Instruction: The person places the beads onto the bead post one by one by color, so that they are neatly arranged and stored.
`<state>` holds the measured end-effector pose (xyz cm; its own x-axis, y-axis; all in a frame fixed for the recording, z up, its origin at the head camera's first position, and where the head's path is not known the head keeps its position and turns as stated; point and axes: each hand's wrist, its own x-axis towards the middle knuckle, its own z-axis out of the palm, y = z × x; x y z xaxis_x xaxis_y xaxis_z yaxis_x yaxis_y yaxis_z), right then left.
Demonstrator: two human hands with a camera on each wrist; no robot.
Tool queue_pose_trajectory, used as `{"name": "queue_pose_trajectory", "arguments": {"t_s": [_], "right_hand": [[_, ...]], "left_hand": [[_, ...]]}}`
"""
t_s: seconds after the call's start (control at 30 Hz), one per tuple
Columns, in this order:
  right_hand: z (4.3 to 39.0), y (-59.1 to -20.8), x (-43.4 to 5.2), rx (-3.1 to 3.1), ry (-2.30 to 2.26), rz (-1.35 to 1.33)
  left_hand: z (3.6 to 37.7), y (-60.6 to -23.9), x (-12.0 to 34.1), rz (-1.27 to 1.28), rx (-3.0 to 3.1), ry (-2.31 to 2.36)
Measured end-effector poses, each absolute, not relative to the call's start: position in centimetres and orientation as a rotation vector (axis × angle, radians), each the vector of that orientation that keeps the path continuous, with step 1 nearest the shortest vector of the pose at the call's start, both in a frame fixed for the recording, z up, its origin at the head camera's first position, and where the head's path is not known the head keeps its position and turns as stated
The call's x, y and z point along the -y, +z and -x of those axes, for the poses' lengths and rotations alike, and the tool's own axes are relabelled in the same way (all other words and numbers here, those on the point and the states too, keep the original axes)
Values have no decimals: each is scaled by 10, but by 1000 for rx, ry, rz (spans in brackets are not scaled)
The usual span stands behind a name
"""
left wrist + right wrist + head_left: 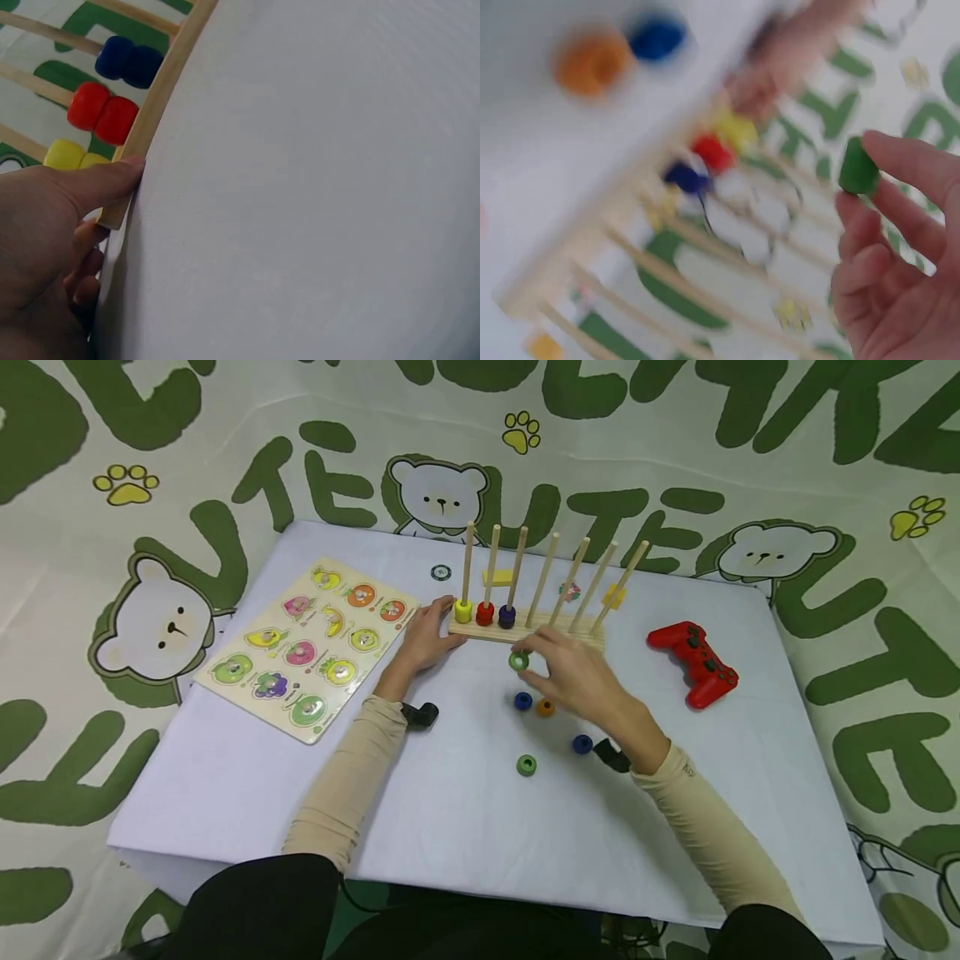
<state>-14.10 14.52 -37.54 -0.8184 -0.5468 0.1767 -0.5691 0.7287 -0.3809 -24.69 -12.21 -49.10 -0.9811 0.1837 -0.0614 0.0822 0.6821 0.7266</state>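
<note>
A wooden peg rack (525, 631) stands at the middle back of the table with several upright rods. Its three left rods carry a yellow ring (463, 610), a red ring (485, 612) and a dark blue ring (507, 616). My left hand (426, 635) holds the rack's left end, thumb against its base (161, 82). My right hand (573, 672) pinches a green ring (518, 661) (857, 166) just in front of the rack. Loose on the table lie a blue ring (522, 700), an orange ring (545, 707), another blue ring (582, 743) and a green ring (527, 765).
A fruit peg puzzle board (307, 643) lies at the left of the white table (450, 827). A red game controller (696, 662) sits at the right. A small round disc (440, 572) lies behind the rack. Bear-print cloth surrounds the table.
</note>
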Motion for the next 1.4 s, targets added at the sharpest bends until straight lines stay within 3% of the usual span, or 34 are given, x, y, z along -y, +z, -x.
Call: {"name": "queue_pose_trajectory", "arguments": {"t_s": [0.2,0.47,1.1,1.4], "right_hand": [[188,-325,-157,2583,739,-653],[222,-314,-157,2529,708,-542],[226,-327,-153,2654,682,-444],[184,-336,-163,2499,733,-532]], "left_hand": [[246,-489,124,-225,-2758,1195],[247,-490,122,-226,-2757,1195],[245,-493,124,-228,-2759,1200],[245,-492,124,-206,-2761,1193]]}}
